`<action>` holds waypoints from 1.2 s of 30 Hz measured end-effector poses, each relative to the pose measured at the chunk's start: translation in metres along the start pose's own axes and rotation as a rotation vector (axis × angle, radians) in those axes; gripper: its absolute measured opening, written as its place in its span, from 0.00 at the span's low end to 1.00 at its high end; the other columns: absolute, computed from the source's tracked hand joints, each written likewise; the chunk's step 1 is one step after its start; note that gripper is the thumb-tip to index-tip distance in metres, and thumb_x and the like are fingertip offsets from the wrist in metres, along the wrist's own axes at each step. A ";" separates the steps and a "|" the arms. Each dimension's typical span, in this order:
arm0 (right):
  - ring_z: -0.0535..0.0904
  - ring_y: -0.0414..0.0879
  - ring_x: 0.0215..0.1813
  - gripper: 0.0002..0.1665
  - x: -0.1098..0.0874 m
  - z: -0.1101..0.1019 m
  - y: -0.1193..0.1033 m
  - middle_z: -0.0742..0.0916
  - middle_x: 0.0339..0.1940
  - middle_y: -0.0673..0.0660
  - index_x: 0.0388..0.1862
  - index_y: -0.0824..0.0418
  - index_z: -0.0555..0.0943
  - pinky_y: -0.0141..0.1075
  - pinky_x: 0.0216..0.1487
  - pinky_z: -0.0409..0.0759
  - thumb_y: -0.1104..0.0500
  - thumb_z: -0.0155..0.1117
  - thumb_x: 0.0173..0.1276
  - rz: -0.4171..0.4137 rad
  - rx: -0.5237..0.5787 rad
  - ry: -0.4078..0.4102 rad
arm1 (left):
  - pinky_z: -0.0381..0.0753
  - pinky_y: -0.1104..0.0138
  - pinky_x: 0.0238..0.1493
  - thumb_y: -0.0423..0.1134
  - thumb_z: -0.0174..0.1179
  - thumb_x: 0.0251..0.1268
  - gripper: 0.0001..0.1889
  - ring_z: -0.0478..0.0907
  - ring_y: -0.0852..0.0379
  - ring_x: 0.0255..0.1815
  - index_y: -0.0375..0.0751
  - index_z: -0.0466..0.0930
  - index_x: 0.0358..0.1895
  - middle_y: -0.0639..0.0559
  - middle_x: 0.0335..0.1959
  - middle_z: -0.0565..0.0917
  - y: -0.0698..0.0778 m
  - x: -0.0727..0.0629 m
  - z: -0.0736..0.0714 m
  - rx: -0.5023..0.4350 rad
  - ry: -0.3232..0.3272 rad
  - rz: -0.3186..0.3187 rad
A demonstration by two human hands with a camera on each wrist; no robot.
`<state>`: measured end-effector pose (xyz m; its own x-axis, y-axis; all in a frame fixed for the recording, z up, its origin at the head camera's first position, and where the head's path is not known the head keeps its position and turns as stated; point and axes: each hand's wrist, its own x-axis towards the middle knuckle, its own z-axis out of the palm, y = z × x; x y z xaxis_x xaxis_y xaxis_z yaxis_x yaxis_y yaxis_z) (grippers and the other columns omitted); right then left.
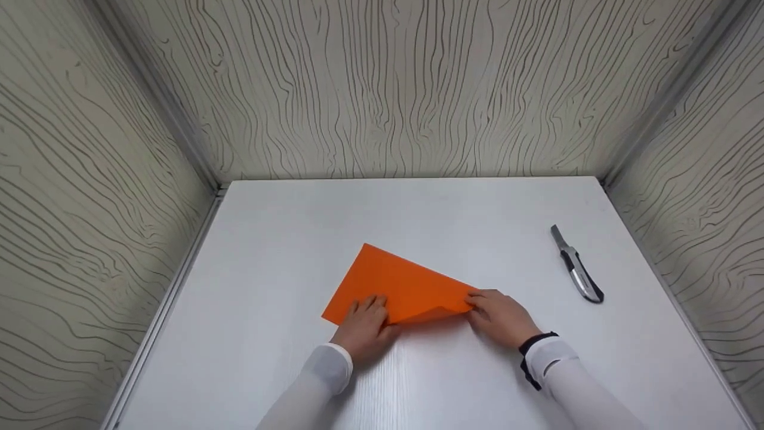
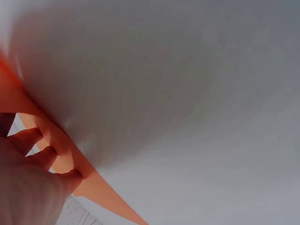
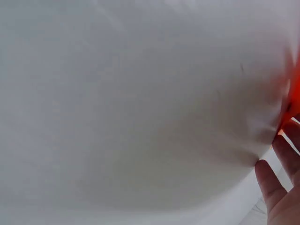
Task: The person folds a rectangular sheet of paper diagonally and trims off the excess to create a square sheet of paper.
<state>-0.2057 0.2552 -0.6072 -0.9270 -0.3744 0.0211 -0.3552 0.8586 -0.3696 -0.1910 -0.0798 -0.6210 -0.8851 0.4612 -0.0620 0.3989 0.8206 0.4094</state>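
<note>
A sheet of orange paper [image 1: 406, 280] lies slantwise on the white table, its near edge bowed up between the two hands. My left hand [image 1: 367, 331] presses on its lower left part with extended fingers. At the paper's right corner, my right hand [image 1: 504, 316] pinches the sheet between fingers and thumb. The left wrist view has the fingertips of the left hand [image 2: 42, 173] against the orange paper [image 2: 101, 187]. In the right wrist view, only a strip of the paper [image 3: 295, 91] shows beside the fingers of the right hand [image 3: 286, 187].
A utility knife [image 1: 579, 269] with a black and silver handle lies on the right of the white table [image 1: 286, 233], blade end pointing away. Wood-grain patterned panels [image 1: 382, 89] stand at the back and both sides.
</note>
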 end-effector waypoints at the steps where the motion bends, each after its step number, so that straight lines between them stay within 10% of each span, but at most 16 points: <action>1: 0.77 0.59 0.66 0.23 0.001 -0.001 0.001 0.83 0.64 0.59 0.64 0.62 0.83 0.55 0.68 0.73 0.55 0.65 0.74 0.021 0.014 -0.002 | 0.50 0.43 0.78 0.59 0.51 0.77 0.17 0.56 0.43 0.80 0.54 0.67 0.32 0.47 0.79 0.65 0.000 0.000 0.000 -0.011 -0.006 -0.004; 17: 0.80 0.57 0.56 0.10 0.015 -0.001 0.002 0.87 0.51 0.56 0.44 0.60 0.90 0.53 0.62 0.77 0.56 0.70 0.71 0.157 0.173 0.066 | 0.47 0.43 0.79 0.56 0.48 0.80 0.20 0.54 0.43 0.81 0.45 0.81 0.53 0.47 0.79 0.64 0.002 0.000 -0.006 -0.069 -0.038 -0.040; 36: 0.76 0.53 0.47 0.09 0.026 0.001 0.001 0.84 0.43 0.55 0.44 0.62 0.87 0.48 0.55 0.79 0.57 0.69 0.72 0.221 0.194 0.081 | 0.69 0.52 0.71 0.50 0.56 0.78 0.19 0.67 0.47 0.73 0.43 0.77 0.62 0.50 0.73 0.72 0.005 0.005 -0.001 -0.186 0.111 -0.253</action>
<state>-0.2305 0.2462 -0.6077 -0.9886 -0.1502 -0.0089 -0.1213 0.8305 -0.5437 -0.1940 -0.0737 -0.6189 -0.9752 0.2030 -0.0878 0.1217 0.8241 0.5532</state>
